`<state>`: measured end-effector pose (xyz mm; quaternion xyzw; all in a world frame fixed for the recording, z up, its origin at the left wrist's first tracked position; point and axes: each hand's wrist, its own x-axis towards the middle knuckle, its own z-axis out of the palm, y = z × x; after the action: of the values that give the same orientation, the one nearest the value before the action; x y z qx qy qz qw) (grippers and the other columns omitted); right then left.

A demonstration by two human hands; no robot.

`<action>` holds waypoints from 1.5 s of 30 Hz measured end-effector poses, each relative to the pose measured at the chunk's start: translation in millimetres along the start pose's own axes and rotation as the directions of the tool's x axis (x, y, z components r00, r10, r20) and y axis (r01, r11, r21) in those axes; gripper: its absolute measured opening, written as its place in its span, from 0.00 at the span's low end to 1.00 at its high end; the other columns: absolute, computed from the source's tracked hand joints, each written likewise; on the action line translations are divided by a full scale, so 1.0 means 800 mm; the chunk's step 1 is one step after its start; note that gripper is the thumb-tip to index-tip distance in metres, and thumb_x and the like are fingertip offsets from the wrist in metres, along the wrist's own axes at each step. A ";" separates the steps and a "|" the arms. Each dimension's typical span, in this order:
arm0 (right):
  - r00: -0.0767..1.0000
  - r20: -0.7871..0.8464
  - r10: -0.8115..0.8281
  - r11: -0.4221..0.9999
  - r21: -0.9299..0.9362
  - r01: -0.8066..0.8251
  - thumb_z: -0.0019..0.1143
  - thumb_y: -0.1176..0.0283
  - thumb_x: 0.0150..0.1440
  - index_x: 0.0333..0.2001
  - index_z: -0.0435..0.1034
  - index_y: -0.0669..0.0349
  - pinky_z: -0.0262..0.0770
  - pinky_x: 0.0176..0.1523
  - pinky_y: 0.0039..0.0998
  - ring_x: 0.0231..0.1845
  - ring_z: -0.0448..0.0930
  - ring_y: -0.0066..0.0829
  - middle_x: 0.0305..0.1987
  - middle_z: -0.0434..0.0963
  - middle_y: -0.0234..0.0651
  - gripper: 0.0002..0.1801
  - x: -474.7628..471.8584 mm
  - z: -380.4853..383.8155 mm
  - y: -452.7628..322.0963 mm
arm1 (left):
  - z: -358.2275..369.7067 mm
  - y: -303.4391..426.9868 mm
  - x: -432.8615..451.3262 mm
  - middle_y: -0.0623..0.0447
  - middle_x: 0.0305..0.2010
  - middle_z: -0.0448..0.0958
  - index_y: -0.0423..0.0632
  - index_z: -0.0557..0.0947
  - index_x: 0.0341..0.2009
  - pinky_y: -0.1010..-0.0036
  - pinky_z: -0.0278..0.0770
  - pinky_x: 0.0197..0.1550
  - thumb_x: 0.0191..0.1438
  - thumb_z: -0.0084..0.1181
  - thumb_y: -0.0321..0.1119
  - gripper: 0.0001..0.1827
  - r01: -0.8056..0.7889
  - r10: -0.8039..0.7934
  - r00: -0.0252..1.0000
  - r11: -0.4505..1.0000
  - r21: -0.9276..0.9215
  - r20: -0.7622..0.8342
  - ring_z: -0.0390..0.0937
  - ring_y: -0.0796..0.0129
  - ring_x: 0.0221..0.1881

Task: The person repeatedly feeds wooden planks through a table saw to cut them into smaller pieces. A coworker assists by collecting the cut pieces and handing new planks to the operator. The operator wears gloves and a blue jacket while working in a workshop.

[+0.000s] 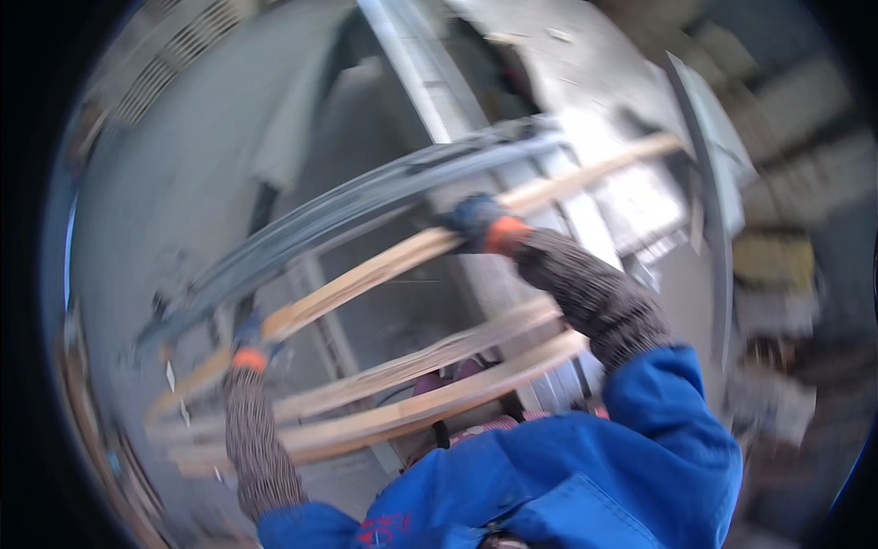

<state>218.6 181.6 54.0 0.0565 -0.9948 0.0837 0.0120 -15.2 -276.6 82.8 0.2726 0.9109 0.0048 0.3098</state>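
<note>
A long wooden strip (370,271) runs slantwise before me, from lower left to upper right. My left hand (254,337), in a dark blue glove with an orange cuff, grips it near its left part. Farther right along the same strip, my right hand (480,218), gloved alike, is closed around it. Nearer my body lie two more wooden strips, one rough-faced (425,353) and one smoother (411,410), roughly parallel to the held one. Beyond the held strip runs a grey metal rail (370,189). Motion blur hides the fingers' detail.
Metal crossbars (319,309) pass beneath the strips. A light metal beam (411,68) leads away at the top. On the right stands a grey upright panel edge (710,178), with a yellow object (772,261) and blurred stacks past it. Slatted pale items (182,51) are at the upper left.
</note>
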 end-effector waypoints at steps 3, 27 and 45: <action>1.000 0.005 0.010 0.998 -0.054 -0.010 0.71 0.45 0.42 0.50 0.74 0.55 0.73 0.43 0.44 0.37 0.78 0.45 0.32 0.78 0.42 0.36 -0.032 -0.014 0.016 | 0.007 0.017 0.000 0.45 0.47 0.78 0.49 0.77 0.50 0.62 0.76 0.52 0.43 0.69 0.45 0.29 -0.080 0.080 0.997 0.983 0.167 0.008 0.78 0.52 0.49; 0.916 -0.130 0.378 0.922 0.141 -0.361 0.76 0.63 0.34 0.52 0.75 0.49 0.70 0.54 0.46 0.50 0.73 0.48 0.46 0.77 0.42 0.36 -0.129 0.028 0.208 | 0.014 0.172 0.087 0.51 0.53 0.74 0.50 0.76 0.53 0.57 0.73 0.55 0.38 0.72 0.53 0.38 -0.202 0.303 0.934 0.886 0.418 -0.190 0.71 0.58 0.57; 0.775 -0.461 0.433 0.897 0.137 -0.420 0.77 0.67 0.33 0.37 0.75 0.53 0.68 0.52 0.49 0.48 0.72 0.51 0.44 0.75 0.44 0.24 -0.064 0.030 0.142 | 0.036 0.121 0.150 0.50 0.62 0.65 0.51 0.69 0.60 0.50 0.58 0.64 0.29 0.69 0.69 0.55 0.503 0.419 0.581 0.489 0.713 -0.698 0.60 0.52 0.64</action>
<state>256.2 294.8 9.7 -0.1924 -0.9457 0.1086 0.2383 -30.2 -138.7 9.3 0.3274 0.8185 -0.3406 -0.3268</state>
